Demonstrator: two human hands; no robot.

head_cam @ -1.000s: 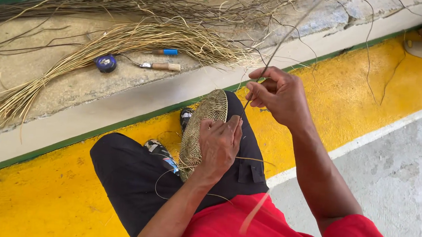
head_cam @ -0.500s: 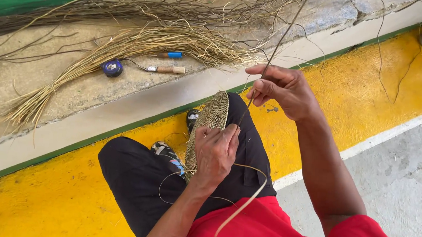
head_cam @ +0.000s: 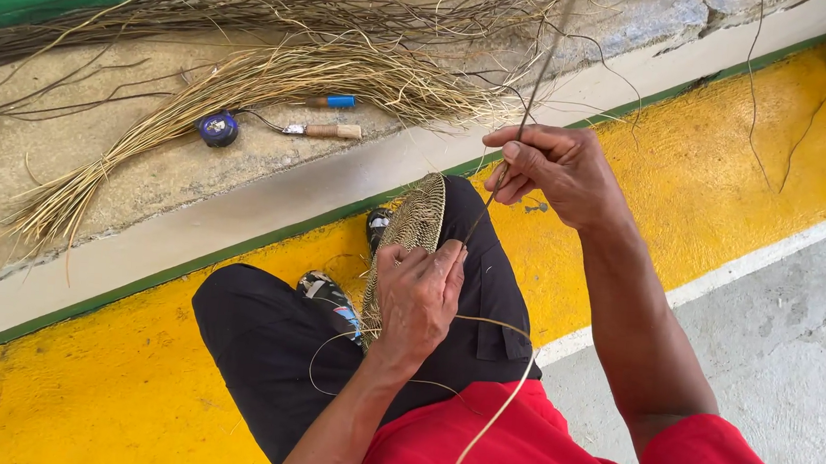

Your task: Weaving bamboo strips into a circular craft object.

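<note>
left hand (head_cam: 418, 296): my grip clamps the woven disc (head_cam: 411, 237), on edge over my lap
right hand (head_cam: 555, 170): I pinch a thin strand (head_cam: 532, 94) running up from the disc
ledge (head_cam: 143, 171): bundle of pale reeds (head_cam: 248, 82), round blue tape measure (head_cam: 218, 128), wooden-handled tool (head_cam: 328, 131), blue-capped tool (head_cam: 333, 101)
floor (head_cam: 755, 131): yellow strip

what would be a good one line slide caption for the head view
Seated weaver's left hand steadies a woven disc while the right hand pulls a strand taut.
</note>
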